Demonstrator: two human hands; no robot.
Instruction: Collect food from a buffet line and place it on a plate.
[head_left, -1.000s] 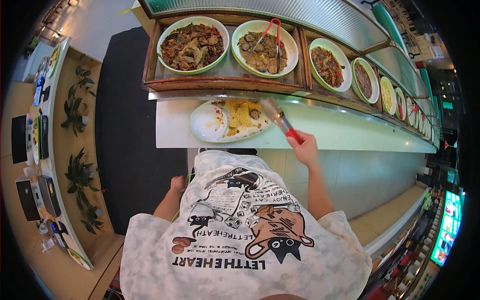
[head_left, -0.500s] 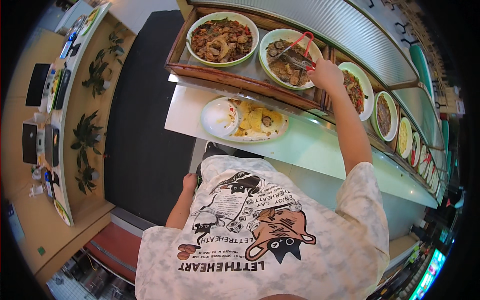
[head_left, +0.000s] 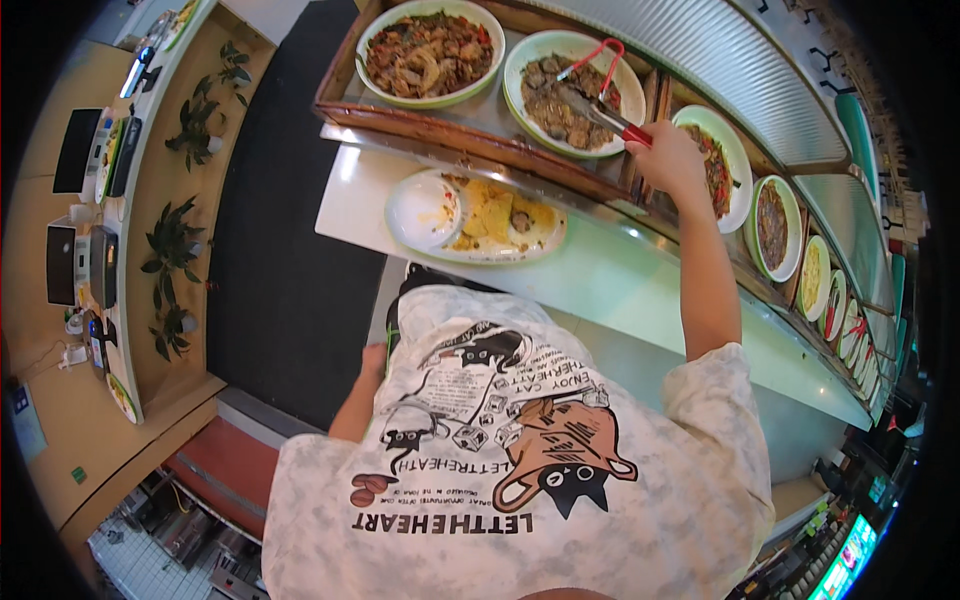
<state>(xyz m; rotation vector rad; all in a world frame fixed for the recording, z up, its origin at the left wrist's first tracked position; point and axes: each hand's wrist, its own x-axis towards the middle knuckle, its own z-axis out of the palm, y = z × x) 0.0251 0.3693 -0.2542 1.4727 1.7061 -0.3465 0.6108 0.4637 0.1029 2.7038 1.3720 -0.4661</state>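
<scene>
My right hand [head_left: 668,158] is closed on the red grip of metal tongs [head_left: 612,118]. Their metal end reaches into a round white bowl [head_left: 513,103] of brown stewed food [head_left: 548,98]. A red loop-shaped handle [head_left: 606,45] lies across that bowl's far side; whether it belongs to the same tongs I cannot tell. Below the bowl, an oval plate [head_left: 470,255] rests on the white counter, with a smooth white mound [head_left: 422,212] and yellow, saucy food [head_left: 495,218] on it. My left hand [head_left: 374,358] hangs low beside my shirt, near a thin green strip; its fingers are mostly hidden.
A wooden-framed serving case [head_left: 420,130] holds a bowl of dark meat and peppers [head_left: 430,55] and, to the right, several more dishes [head_left: 772,228]. Ribbed glass [head_left: 720,60] rises behind it. Left stand potted plants [head_left: 172,245] and a counter with screens [head_left: 76,150].
The bowls and plate sit slightly higher and further left in view. My right hand, still on the tongs, has drawn slightly away from the bowl. My left hand is more covered by the shirt.
</scene>
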